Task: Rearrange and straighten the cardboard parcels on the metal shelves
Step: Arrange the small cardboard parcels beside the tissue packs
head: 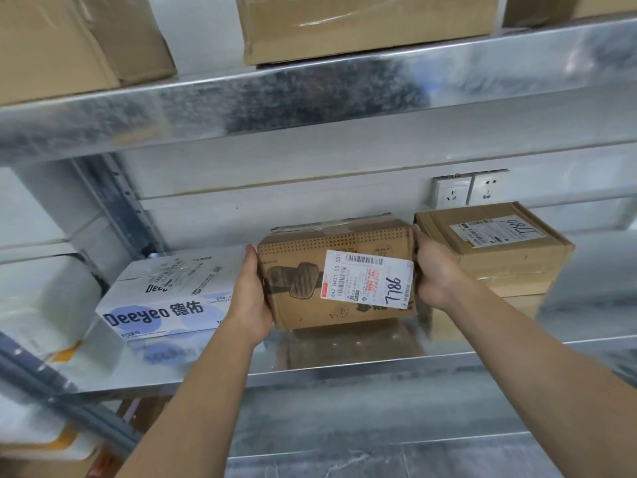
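Middle shelf (344, 372), left to right: white Deeyeo box (165, 298), just beside it the left hand (250, 301), flat on the left side of the brown parcel (300, 246), fingers straight. The parcel sits mid-shelf with its label (368, 279) facing near, marked 7786. Can't tell if it's lifted. Right hand (434, 274) presses flat on its right side, squeezed against the parcel stack (510, 257).

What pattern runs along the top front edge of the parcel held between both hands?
Rows of small dark dots across the brown parcel; head view.
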Demonstrator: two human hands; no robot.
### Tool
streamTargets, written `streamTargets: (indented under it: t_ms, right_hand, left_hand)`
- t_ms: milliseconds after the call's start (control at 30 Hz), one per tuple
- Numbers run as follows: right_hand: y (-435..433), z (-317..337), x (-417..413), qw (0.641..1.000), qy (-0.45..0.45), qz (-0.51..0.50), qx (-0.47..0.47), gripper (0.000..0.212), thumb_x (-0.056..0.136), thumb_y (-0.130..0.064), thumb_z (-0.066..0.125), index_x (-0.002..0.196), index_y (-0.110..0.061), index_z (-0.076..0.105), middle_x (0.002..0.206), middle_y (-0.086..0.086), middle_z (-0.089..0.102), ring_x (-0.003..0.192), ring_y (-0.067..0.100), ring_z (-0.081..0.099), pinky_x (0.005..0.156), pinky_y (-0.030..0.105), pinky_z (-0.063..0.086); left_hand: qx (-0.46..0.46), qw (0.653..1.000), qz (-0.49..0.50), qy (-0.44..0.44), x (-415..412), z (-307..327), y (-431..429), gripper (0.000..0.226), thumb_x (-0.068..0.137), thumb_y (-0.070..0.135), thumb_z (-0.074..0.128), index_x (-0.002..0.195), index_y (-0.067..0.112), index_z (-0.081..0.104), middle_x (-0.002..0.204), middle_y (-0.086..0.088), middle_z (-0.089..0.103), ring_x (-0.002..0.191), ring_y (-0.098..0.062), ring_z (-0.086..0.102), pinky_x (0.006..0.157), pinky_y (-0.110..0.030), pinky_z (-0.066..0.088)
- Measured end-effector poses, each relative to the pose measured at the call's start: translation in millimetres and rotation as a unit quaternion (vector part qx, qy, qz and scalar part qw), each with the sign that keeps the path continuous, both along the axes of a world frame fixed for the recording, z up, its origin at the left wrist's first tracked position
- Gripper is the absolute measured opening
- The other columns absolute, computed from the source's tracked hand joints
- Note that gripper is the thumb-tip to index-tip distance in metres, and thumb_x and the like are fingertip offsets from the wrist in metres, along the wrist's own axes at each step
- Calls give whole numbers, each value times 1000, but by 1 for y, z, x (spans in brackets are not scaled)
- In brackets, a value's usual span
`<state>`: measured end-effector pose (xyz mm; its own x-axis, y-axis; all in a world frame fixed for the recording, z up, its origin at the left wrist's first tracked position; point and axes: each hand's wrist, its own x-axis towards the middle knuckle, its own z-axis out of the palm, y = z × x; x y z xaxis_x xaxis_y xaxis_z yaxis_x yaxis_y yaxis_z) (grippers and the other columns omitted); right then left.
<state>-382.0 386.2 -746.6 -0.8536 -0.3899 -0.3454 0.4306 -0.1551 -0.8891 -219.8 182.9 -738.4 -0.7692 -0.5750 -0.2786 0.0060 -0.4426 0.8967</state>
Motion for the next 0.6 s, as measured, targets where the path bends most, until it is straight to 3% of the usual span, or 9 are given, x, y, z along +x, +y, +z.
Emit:
streamTargets:
  t_ms: [67,133,300,400,600]
  right_hand:
    - [0,1,5,1000,-18,1,-6,56,102,-61,44,121,-15,71,110,14,77,98,37,75,95,62,56]
    - [0,2,9,999,-33,5,-21,61,99,-66,44,126,-17,70,113,15,77,101,40,74,96,65,53]
    - [3,8,23,995,-65,14,-77,64,101,-66,39,120,-16,73,113,17,76,102,37,74,99,55,53]
    - [2,11,28,995,-54,21,-77,65,100,-67,38,120,-15,73,115,17,75,106,38,73,101,56,51]
    - [-2,9,30,997,-27,28,-66,64,100,-65,41,130,-15,69,119,16,75,110,38,71,106,56,49]
  left_hand:
    - [10,1000,3,5,-1,0,1,66,102,66,23,120,24,71,113,-5,77,106,-24,71,80,-39,53]
    - [11,1000,7,6,-1,0,1,65,103,65,23,117,24,72,111,-5,77,101,-23,73,77,-38,52]
    - [-7,1000,12,4,1,0,-1,52,107,52,31,102,23,75,101,-4,79,93,-24,74,75,-38,54]
    - [-15,1000,11,2,4,-4,-1,48,107,45,33,96,23,74,95,-3,79,85,-22,74,68,-34,54]
    - [-23,1000,-2,12,11,-8,2,52,105,56,32,112,24,74,105,-3,78,93,-22,75,75,-38,56]
